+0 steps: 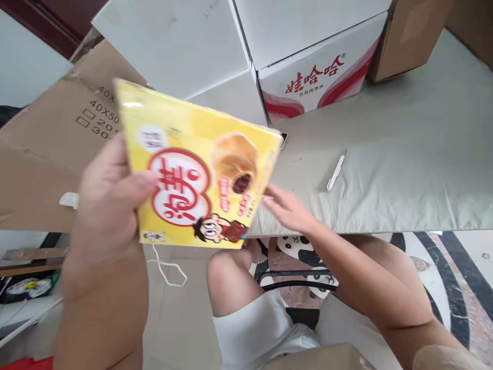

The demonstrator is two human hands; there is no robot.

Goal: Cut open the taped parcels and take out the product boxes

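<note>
My left hand [111, 190] is closed on the left side of a yellow snack box [185, 133], its thumb across the printed front. Large red lettering, a filled round puff and a cartoon child show on that face. The box is held up and tilted, slightly blurred. My right hand [287, 208] is beside the box's lower right edge, fingers stretched toward it. Whether the fingertips touch the edge, I cannot tell. Below and right of the box, a slim white pen-like object [336, 170] lies on the covered surface. A small dark-and-white object [284, 140] peeks out behind the box's upper right corner.
A white carton with red lettering [319, 77] stands at the back, beside plain white boxes [177, 41]. Brown cartons stand at the left [42, 149] and back right [410, 36]. A pale cloth [404, 169] covers the surface. A white cable [171, 280] hangs below it.
</note>
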